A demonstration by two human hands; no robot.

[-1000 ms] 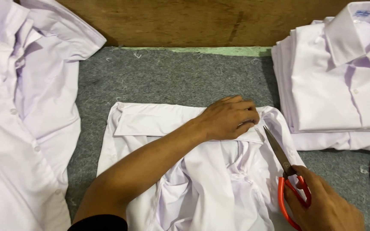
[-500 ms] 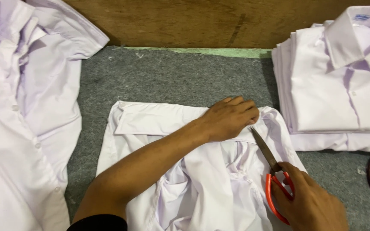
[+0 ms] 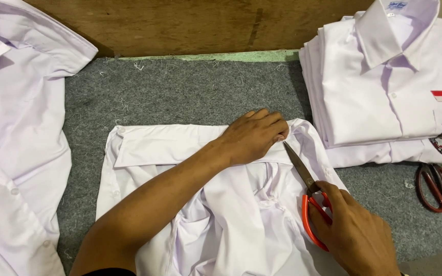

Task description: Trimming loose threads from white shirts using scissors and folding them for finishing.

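My left hand [image 3: 254, 139] flat on the white shirt [image 3: 180, 204] at its collar, fingers together, shirt mid-desk on grey felt [image 3: 190, 92], my right hand [image 3: 354, 232] gripping red-handled scissors [image 3: 308, 197], blades seemingly closed, tip by my left fingertips.

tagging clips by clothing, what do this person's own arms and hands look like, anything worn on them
Both are bare: the left hand and right hand show no gloves, rings or watch. A dark sleeve edge shows high on the left arm. The right arm is out of view.

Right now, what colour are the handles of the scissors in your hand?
Bright orange-red scissors, in the right hand; head view.
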